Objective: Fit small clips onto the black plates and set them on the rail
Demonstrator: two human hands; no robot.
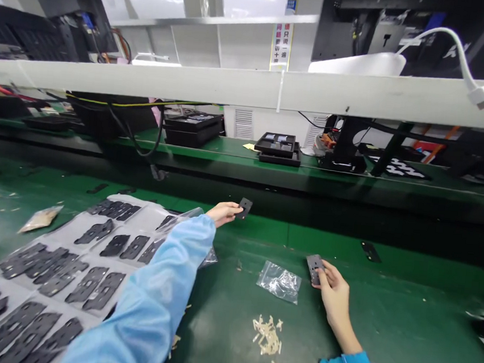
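My left hand (223, 213) reaches out over the far part of the green bench, its fingers closed on the edge of a small dark flat plate (245, 207). Off to the right, my right hand (333, 287) pinches a similar dark plate (314, 269) with small holes in it, held just above the bench. Between the two hands lies a clear zip bag (279, 281). Nearer to me is a loose heap of small cream-coloured strips (267, 336). At the left, many dark plates (98, 290) rest in rows on a pale sheet (92, 226), partly hidden by my left sleeve.
A green bench (227, 340) runs beneath everything. A single dark piece (371, 251) lies far right, and a small bag (40, 218) lies far left. Behind, a raised shelf holds black trays (276, 145). A white beam (191, 85) crosses above, with a white cable (463, 54) hanging over it.
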